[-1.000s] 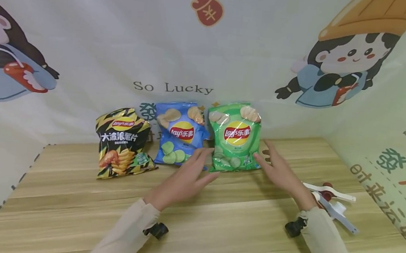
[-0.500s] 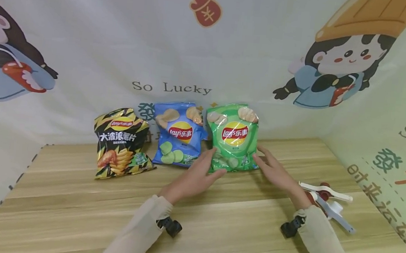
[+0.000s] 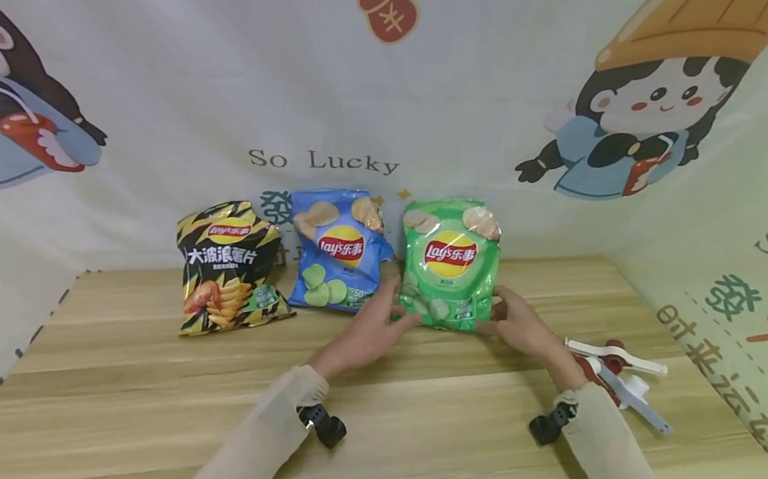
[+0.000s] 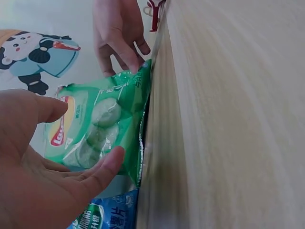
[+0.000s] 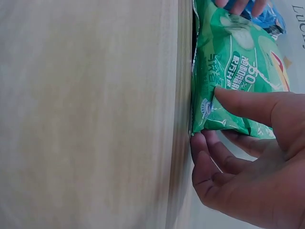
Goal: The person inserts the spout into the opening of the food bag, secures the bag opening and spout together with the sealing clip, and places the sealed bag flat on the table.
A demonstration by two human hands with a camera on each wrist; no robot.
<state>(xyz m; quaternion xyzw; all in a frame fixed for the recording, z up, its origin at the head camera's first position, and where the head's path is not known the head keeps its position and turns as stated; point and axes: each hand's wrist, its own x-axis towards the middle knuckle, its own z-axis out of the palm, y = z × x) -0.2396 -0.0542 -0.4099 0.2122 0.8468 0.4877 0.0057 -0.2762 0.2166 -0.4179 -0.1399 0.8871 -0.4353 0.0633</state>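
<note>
"So, what are your hands doing?"

"My right hand [image 3: 522, 328] is pinching the green chip bag [image 3: 449, 285] at its low right corner. My thumb is on the front and my other fingers go round the side. My left hand [image 3: 368, 335] isn't gripping; its fingers are spread and loose."

"Does the left one touch the bag?"

"I can't tell. It's right by the low left side."

"Where is the bag, then?"

"Between my two hands, at the back of the wooden table [image 3: 446, 449]. It's taller than it is wide, and the tall way goes up. My right hand is nearer, because it's on it."

"And past that?"

"The blue bag [image 3: 336, 258] is just left of the green one. The black and yellow bag [image 3: 226, 270] is farther left. Behind them all is the white cloth wall [image 3: 439, 120]."
</note>
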